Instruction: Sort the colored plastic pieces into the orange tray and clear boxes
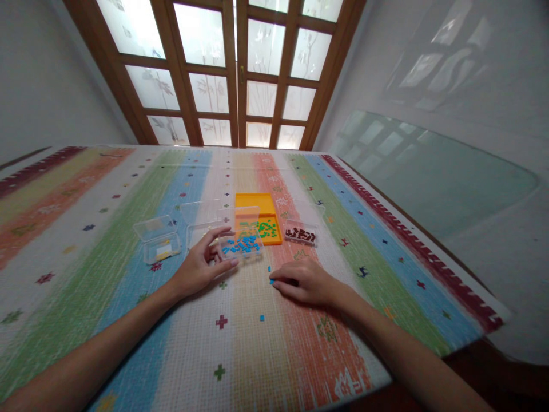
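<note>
My left hand grips the left end of a clear plastic box, thumb along its front and fingers behind. Small blue pieces lie inside the box, and its transparent lid stands raised at the back. On the tablecloth, my right hand has thumb and forefinger closed on a small blue piece, mostly hidden by the fingertips. Just beyond those fingertips lies another blue piece. A blue square piece rests nearer to me.
Behind the held box sits an open orange box with green pieces. A clear box of dark brown pieces is to its right. Another open clear box stands at left. The striped tablecloth reaches a wall at right.
</note>
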The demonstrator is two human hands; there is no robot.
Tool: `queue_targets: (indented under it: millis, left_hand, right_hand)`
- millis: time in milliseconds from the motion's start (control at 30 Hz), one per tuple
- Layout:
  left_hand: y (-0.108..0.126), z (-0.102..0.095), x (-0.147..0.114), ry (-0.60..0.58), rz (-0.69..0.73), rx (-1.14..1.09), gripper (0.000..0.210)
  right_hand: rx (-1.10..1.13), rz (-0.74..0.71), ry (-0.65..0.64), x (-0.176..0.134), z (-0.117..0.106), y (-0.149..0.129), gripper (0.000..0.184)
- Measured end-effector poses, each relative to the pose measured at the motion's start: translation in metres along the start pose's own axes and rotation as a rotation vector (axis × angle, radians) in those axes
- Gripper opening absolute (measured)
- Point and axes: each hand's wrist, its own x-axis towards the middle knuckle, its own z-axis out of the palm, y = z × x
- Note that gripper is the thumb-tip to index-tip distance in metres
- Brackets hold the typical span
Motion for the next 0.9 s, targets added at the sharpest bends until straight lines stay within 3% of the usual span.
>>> queue_targets:
  millis: [900]
  left_hand:
    - [-0.0016, -0.0006, 0.0, -0.005, -0.006, -0.01, 0.071]
  right_hand:
    - [-0.029, 0.011, 0.069, 0.0015, 0.0033, -0.0023, 0.026]
